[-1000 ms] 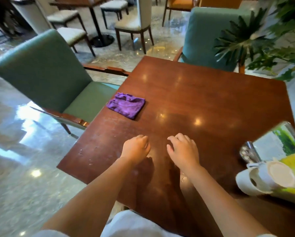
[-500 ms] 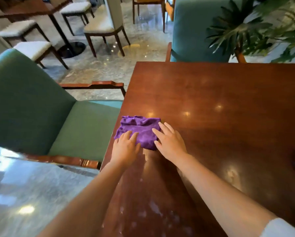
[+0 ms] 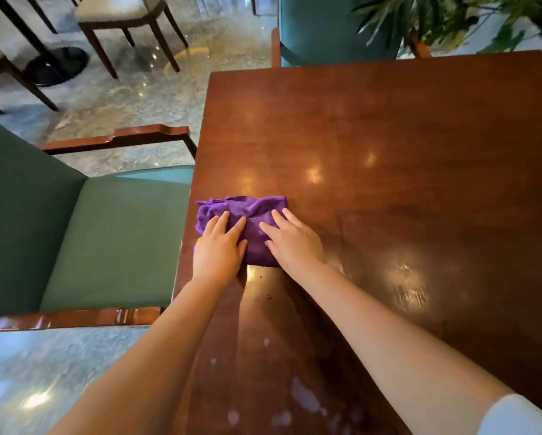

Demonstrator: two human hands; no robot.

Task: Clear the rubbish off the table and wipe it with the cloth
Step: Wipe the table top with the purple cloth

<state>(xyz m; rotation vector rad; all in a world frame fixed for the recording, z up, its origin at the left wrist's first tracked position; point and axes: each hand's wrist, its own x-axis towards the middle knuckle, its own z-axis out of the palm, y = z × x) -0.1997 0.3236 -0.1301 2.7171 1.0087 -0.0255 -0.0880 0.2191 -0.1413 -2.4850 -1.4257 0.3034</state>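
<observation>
A purple cloth lies folded near the left edge of the glossy brown wooden table. My left hand rests flat on the cloth's left half, fingers straight. My right hand presses on its right half with fingers spread, the palm reaching onto the wood. No rubbish shows in this view. Pale smears and spots mark the table's near part.
A green armchair with wooden arms stands tight against the table's left edge. A teal chair sits at the far side, with a leafy plant at the far right. Other chairs and a table base stand on the marble floor beyond.
Both hands have gone from the table's near part forward and left to the cloth and now lie flat on it. The view swung left, so the rubbish at the right left the frame.
</observation>
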